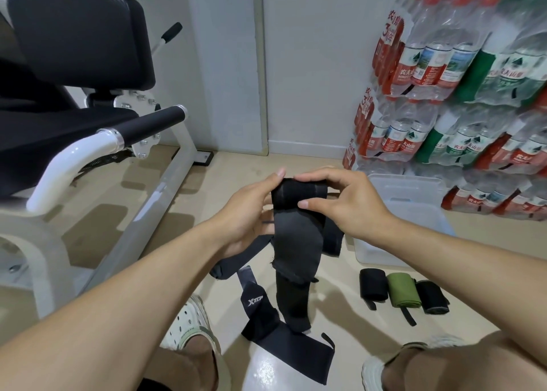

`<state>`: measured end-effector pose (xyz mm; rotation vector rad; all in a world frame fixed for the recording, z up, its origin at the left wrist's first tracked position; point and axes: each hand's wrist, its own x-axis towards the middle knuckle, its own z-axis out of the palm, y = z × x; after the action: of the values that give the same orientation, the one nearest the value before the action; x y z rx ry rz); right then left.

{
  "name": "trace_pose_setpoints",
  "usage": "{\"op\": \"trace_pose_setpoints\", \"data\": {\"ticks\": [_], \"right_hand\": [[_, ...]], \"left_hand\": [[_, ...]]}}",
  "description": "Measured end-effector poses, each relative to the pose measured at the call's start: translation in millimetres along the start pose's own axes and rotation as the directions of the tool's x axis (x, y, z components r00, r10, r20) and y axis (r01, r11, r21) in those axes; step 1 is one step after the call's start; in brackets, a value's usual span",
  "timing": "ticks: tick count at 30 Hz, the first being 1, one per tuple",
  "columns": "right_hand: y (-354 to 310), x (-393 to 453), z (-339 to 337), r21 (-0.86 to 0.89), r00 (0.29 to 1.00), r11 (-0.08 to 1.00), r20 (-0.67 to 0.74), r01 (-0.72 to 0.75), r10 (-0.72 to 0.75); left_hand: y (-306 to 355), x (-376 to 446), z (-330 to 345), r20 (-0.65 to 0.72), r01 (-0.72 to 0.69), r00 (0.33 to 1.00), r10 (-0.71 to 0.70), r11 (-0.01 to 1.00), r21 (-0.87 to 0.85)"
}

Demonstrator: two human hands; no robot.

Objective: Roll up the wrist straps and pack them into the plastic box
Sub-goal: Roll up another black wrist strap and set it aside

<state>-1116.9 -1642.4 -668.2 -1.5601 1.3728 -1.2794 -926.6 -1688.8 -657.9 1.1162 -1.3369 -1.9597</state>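
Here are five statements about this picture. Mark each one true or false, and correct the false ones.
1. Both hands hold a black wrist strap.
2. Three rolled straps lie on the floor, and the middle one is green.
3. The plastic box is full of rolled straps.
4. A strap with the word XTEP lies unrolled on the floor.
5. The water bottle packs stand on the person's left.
1. True: the left hand and right hand both grip the black wrist strap.
2. True: the rolled straps lie beside the plastic box, green in the middle.
3. False: no straps show inside it.
4. True: the XTEP strap lies unrolled.
5. False: the water bottle packs stand on the right.
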Motion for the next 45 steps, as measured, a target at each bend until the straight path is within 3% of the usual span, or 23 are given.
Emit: {"op": "trace_pose_setpoints", "data": {"ticks": [4, 8, 16, 22, 25, 27, 32, 37, 42, 45], "right_hand": [[1, 0, 5, -0.021, 1.000, 1.000, -0.020, 0.022, -0.022], [0, 0, 6, 0.012, 0.998, 1.000, -0.059, 0.016, -0.015], [-3, 2, 0, 0.037, 1.000, 0.999, -0.019, -0.001, 0.002], [-4, 3, -9, 0.119, 0.987, 0.981, 0.077, -0.150, 0.141], [1, 4, -10, 0.261, 0.945, 0.914, 0.180, -0.312, 0.271], [5, 5, -11, 0.257, 0.925, 0.900, 0.241, -0.351, 0.292], [11, 4, -10, 0.187, 0.949, 0.939, 0.189, -0.289, 0.254], [8, 1, -8, 0.227, 0.968, 0.945, 0.137, -0.237, 0.210], [4, 1, -4, 0.304, 0.969, 0.923, 0.137, -0.237, 0.204], [1, 2, -1, 0.344, 0.972, 0.911, 0.133, -0.229, 0.194]], "left_hand": [[-2, 0, -1, -0.030, 0.043, 0.999, -0.040, 0.996, 0.083], [1, 0, -2, -0.010, 0.057, 0.998, -0.057, 0.996, 0.061], [2, 3, -5, -0.046, -0.068, 0.997, 0.061, 0.984, -0.162], [2, 4, -10, -0.080, -0.162, 0.984, 0.159, 0.986, -0.035], [0, 4, -10, -0.080, -0.186, 0.979, 0.187, 0.982, 0.023], [-2, 4, -10, -0.077, -0.187, 0.979, 0.191, 0.981, 0.047], [-5, 3, -6, -0.085, -0.176, 0.980, 0.182, 0.982, 0.073], [-6, 6, -6, -0.063, -0.102, 0.993, 0.103, 0.995, 0.023], [-6, 2, 1, 0.043, -0.071, 0.996, 0.073, 0.997, -0.035], [-6, 3, 8, 0.025, -0.057, 0.998, 0.060, 0.992, -0.113]]}}
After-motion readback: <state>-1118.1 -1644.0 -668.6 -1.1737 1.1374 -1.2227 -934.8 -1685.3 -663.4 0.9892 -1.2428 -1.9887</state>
